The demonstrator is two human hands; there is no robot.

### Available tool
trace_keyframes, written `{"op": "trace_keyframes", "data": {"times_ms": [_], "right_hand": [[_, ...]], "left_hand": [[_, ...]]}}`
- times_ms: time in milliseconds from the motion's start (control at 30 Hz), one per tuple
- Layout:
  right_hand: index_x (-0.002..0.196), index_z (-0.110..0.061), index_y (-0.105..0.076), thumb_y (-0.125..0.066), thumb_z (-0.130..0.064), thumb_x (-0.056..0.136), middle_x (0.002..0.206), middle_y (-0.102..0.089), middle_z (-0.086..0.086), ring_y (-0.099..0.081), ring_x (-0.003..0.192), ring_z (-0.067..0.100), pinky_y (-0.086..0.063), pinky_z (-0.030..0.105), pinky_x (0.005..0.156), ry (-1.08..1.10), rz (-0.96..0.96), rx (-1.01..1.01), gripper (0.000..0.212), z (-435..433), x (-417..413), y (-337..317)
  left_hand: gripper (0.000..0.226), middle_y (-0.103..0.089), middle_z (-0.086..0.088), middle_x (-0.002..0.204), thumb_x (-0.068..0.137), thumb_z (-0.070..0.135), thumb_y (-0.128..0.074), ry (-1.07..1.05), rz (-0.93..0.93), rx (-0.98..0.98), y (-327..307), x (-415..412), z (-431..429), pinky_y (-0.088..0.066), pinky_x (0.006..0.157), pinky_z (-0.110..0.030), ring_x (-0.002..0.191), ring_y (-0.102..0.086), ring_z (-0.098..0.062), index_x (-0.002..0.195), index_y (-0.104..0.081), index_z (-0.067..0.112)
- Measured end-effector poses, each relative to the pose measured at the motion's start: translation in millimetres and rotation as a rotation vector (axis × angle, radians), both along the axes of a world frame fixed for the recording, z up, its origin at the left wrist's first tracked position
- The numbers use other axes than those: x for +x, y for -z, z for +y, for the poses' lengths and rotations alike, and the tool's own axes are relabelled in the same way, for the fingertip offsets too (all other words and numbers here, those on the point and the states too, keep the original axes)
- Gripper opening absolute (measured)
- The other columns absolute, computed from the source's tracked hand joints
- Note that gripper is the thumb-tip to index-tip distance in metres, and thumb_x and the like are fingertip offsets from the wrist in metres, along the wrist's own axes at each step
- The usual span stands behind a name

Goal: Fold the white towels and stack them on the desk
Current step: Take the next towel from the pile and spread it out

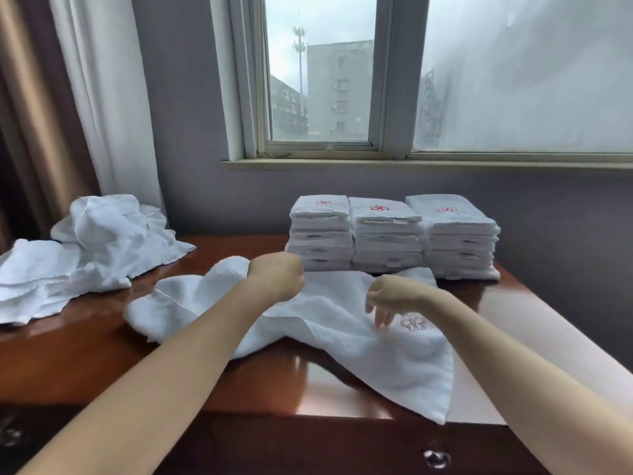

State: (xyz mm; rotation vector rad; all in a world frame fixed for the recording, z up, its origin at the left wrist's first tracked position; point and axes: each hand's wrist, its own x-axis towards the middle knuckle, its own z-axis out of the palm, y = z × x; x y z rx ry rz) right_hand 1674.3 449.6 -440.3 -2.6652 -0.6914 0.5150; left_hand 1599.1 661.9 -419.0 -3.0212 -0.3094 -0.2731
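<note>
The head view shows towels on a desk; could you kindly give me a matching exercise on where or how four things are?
1 crumpled pile
2 folded stacks
3 spread towel
4 left hand

A grips a bunch of towel
B corner hangs over the desk front edge
C left end of the desk
D rear of the desk

Pairs: 1-C, 2-D, 3-B, 4-A.
</note>
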Motion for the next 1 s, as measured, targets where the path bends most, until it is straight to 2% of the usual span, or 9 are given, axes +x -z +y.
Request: {"op": "trace_keyframes", "data": {"times_ms": [67,167,267,467,567,667,767,867,1000], "right_hand": [[0.117,-0.014,-0.065,-0.041,-0.016,0.092,0.12,-0.068,0.006,-0.063,0.11,0.023,-0.05,0.034,0.089,0.049,-0.279,0.076,0.035,1,1,17],[0.14,-0.022,-0.047,-0.039,-0.027,0.099,0.149,-0.045,0.002,-0.041,0.136,0.023,-0.034,0.039,0.11,0.023,-0.28,0.143,0.042,-1,-3,50],[0.138,-0.024,-0.042,-0.034,-0.045,0.099,0.153,-0.032,-0.002,-0.018,0.146,0.018,-0.011,0.054,0.117,-0.022,-0.266,0.012,0.046,-13,-3,76],[0.157,-0.032,-0.006,-0.036,-0.068,0.092,0.164,0.007,-0.008,0.014,0.149,0.011,0.01,0.05,0.119,-0.077,-0.181,-0.107,0.08,-65,5,73],[0.154,-0.033,-0.024,-0.051,-0.071,0.085,0.163,-0.01,-0.011,-0.002,0.151,0.011,-0.001,0.045,0.122,-0.018,-0.122,-0.022,0.084,-100,5,65],[0.115,-0.035,-0.066,-0.064,-0.053,0.082,0.125,-0.056,-0.017,-0.051,0.12,0.007,-0.039,0.03,0.105,0.166,-0.212,0.228,0.039,-130,5,62],[0.083,-0.04,-0.065,-0.057,-0.037,0.087,0.089,-0.066,-0.02,-0.061,0.089,0.005,-0.048,0.025,0.078,0.343,-0.362,0.278,0.009,-150,3,62],[0.093,-0.041,-0.064,-0.053,-0.033,0.091,0.078,-0.063,-0.019,-0.061,0.079,0.01,-0.046,0.025,0.067,0.425,-0.386,0.288,0.014,-156,6,60],[0.115,-0.025,-0.068,-0.05,-0.016,0.094,0.104,-0.068,-0.01,-0.058,0.103,0.017,-0.042,0.027,0.086,0.36,-0.599,0.309,0.029,-146,27,52]], "left_hand": [[0.032,-0.058,0.002,0.128,0.096,0.033,-0.047,0.149,0.035,-0.1,17,10,-6,-0.049,0.088,-0.037,0.115,-0.056,-0.023,0.125,-0.06,0.027],[0.036,-0.052,0.004,0.139,0.098,0.042,-0.042,0.2,0.199,-0.197,40,24,-17,-0.045,0.093,-0.036,0.121,-0.052,-0.018,0.129,-0.056,0.03],[0.04,-0.068,-0.003,0.103,0.098,0.044,-0.034,0.176,0.219,-0.19,53,35,-30,-0.044,0.067,-0.034,0.082,-0.058,-0.016,0.084,-0.062,0.02],[0.047,-0.069,0.006,0.073,0.098,0.052,-0.04,0.228,0.309,-0.267,46,45,-59,-0.05,0.062,-0.029,0.064,-0.063,-0.012,0.078,-0.072,0.024],[0.041,-0.067,0.005,0.061,0.095,0.047,-0.047,0.273,0.263,-0.327,43,51,-85,-0.047,0.056,-0.024,0.05,-0.061,-0.009,0.07,-0.067,0.021],[0.025,-0.067,0.009,0.089,0.094,0.049,-0.051,0.303,-0.041,-0.273,43,61,-113,-0.043,0.068,-0.03,0.082,-0.061,-0.015,0.087,-0.06,0.027],[0.027,-0.061,0.006,0.113,0.096,0.043,-0.051,0.372,-0.128,-0.345,46,72,-134,-0.045,0.08,-0.033,0.103,-0.058,-0.017,0.117,-0.059,0.029],[0.032,-0.061,0.007,0.121,0.097,0.041,-0.048,0.357,-0.052,-0.368,52,84,-143,-0.046,0.089,-0.034,0.113,-0.056,-0.017,0.125,-0.059,0.028],[0.031,-0.068,0.007,0.091,0.098,0.046,-0.047,0.295,-0.049,-0.33,58,95,-144,-0.046,0.071,-0.031,0.088,-0.062,-0.019,0.093,-0.067,0.023]]}}
